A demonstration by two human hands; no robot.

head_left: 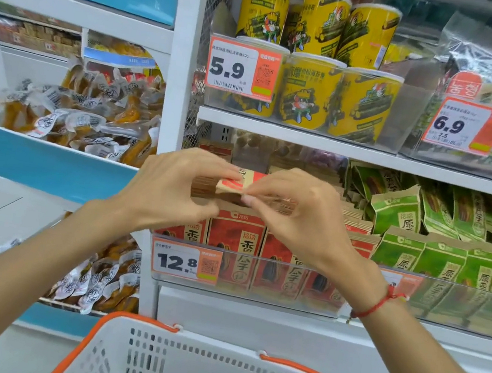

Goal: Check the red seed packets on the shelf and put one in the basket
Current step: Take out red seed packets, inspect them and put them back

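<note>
- My left hand (171, 186) and my right hand (295, 213) are up at the shelf together, both pinching one red seed packet (240, 182) between thumb and fingertips.
- The left has hold of the packet's left end, fingers curled over the top; the right nips its right end, thumb underneath.
- The packet lies nearly flat, tan underside showing, lifted just above the rows still in the bin.
- There's a red string bracelet (378, 303) on my right wrist.
- Directly below my hands, more red seed packets (234, 248) stand upright in a clear plastic bin (254, 296), packed side by side.
- An orange price tag (185, 263) reading 12.8 is clipped to the bin's front left.
- To the right, green seed packets (440, 263) fill the neighbouring section, some upright, some leaning.
- One shelf up, yellow canisters (311, 92) are stacked two high, with a 5.9 tag (243, 69) in front of them.
- Far right up there, green snack bags sit behind a 6.9 tag (467, 127).
- Off to the left, blue-edged tubs (50, 162) hold heaps of small vacuum-sealed snack packs (82, 117).
- Down at the bottom, my white basket (195, 370) with orange handles sits under my arms, well below the packet.
</note>
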